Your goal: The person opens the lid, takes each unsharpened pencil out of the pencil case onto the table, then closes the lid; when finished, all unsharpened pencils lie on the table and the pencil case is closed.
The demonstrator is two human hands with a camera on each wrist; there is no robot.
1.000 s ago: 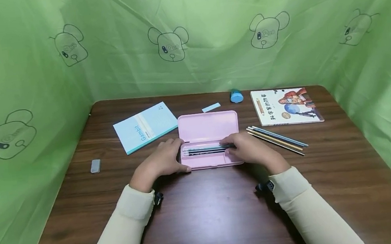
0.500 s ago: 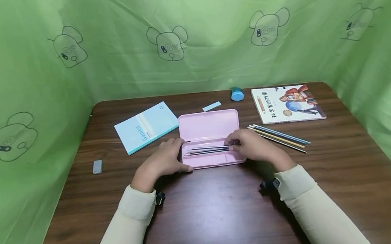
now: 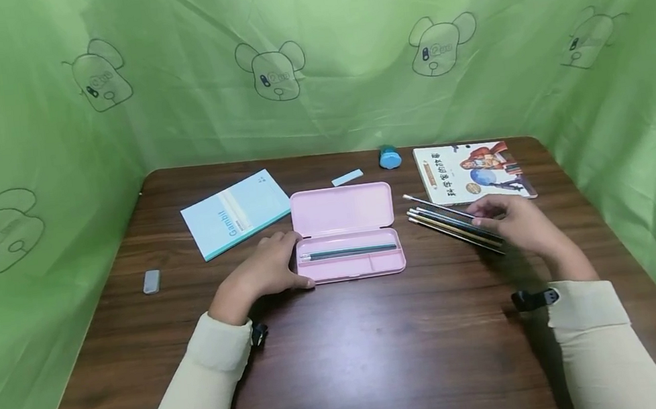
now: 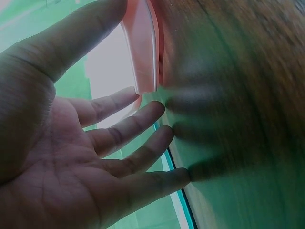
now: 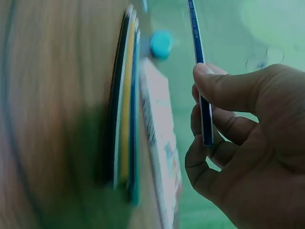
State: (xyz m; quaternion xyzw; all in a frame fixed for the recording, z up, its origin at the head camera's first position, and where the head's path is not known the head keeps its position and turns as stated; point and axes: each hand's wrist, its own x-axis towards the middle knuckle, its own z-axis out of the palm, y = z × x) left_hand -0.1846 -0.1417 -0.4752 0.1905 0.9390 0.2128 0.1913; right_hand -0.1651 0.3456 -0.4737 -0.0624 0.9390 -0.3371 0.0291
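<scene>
An open pink pencil case (image 3: 348, 266) lies at the table's middle, with a few dark pencils (image 3: 348, 251) in its tray. My left hand (image 3: 285, 256) rests against the case's left end. In the left wrist view that hand (image 4: 143, 119) has relaxed fingers, and its thumb lies along the pink case (image 4: 143, 47). My right hand (image 3: 487, 213) is over the loose pencils (image 3: 455, 227) to the right of the case. It pinches one blue pencil (image 5: 200, 57) between thumb and fingers, raised off the others (image 5: 125, 105).
A light blue notebook (image 3: 236, 211) lies at the back left and a grey eraser (image 3: 151, 281) near the left edge. A blue sharpener (image 3: 389, 157), a small pale strip (image 3: 346, 178) and a picture book (image 3: 473, 171) lie at the back. Green cloth walls the table.
My right hand has left the pencil case, moved right to the loose pencils and taken hold of one. The pencils it placed stay in the tray. My left hand has kept its place.
</scene>
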